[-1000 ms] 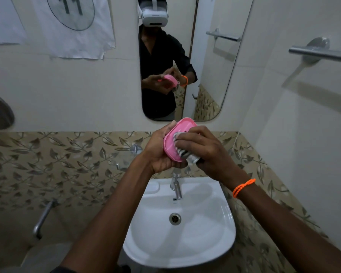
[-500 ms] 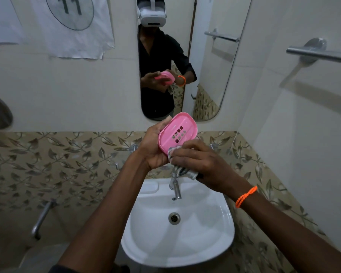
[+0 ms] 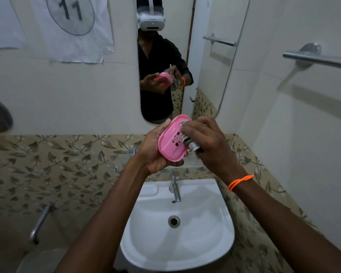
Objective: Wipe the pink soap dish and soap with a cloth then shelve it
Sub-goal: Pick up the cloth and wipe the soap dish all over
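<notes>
My left hand (image 3: 156,152) grips the pink soap dish (image 3: 169,142) from its left side and holds it tilted above the basin, slotted face toward me. My right hand (image 3: 207,140) presses a grey and white cloth (image 3: 189,140) against the right half of that face, covering part of the slots. No soap shows in the dish. The mirror (image 3: 165,56) reflects the same hands, dish and cloth.
A white basin (image 3: 185,243) with a chrome tap (image 3: 175,189) sits below the hands. A towel rail (image 3: 319,59) is on the right wall. A pipe (image 3: 39,223) sticks out low on the left. A paper sheet marked 11 (image 3: 71,26) hangs at top left.
The cloth hand went from the dish face down to its lower edge, then back up onto the slotted face. The dish tilted and now sits slightly lower.
</notes>
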